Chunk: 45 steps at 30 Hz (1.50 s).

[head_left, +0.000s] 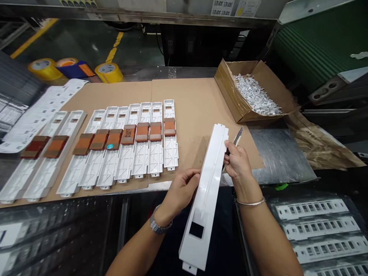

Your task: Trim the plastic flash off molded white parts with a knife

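Far left, yellow tape rolls (pixel 44 69) are being kept beyond a brown board (pixel 186 97). White plastic panels (pixel 123 163) are being laid side by side on the board, and a brown pad (pixel 128 134) is being shown across each one. Near the middle, one long panel (pixel 207 191) is being held over the board's near edge. It is being judged light and stiff but thin, so it might get scratched, and its long edges look best for holding. Its long axis is running near to far, tilted a little, with its square hole toward the near end. The left hand (pixel 181 191) is being curved onto the panel's left edge, with its fingers pressed together. The right hand (pixel 237 161) is pinching a small knife (pixel 237 138) beside the panel's right edge, and the blade is pointing far. Far right, white scraps (pixel 255 94) are being held in a cardboard box (pixel 228 82).
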Each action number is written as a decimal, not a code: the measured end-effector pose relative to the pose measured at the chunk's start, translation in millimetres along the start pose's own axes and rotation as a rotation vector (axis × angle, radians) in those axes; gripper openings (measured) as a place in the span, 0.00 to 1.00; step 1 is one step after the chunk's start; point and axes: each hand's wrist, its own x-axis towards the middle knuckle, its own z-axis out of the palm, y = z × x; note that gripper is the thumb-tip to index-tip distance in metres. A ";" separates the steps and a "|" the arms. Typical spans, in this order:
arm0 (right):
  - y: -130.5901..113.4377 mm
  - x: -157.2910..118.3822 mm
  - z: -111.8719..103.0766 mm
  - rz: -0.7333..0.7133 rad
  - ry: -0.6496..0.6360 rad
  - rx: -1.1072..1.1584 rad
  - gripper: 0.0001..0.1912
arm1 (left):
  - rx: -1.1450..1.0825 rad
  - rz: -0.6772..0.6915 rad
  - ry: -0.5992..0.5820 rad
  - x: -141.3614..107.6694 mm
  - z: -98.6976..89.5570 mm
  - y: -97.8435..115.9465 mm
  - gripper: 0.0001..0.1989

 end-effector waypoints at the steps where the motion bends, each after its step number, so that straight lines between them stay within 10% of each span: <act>1: 0.8 -0.3 -0.2 0.000 0.000 -0.001 0.17 | -0.002 0.005 -0.003 -0.2 -0.1 -0.7 0.12; 29: -4.0 -9.7 2.6 -0.066 0.011 -0.027 0.19 | 0.082 0.036 0.032 -10.7 -3.0 2.3 0.18; 35: -13.7 -25.4 18.7 -0.255 -0.011 -0.072 0.18 | 0.285 0.273 0.093 -18.1 5.0 -24.6 0.42; 40: -36.8 -58.4 32.8 -0.425 -0.148 -0.149 0.20 | -0.340 0.156 0.029 -9.8 5.3 -32.3 0.30; 45: -32.2 -82.3 2.4 -0.394 -0.279 -0.450 0.22 | -0.867 0.086 -0.102 -3.6 -23.2 -15.7 0.27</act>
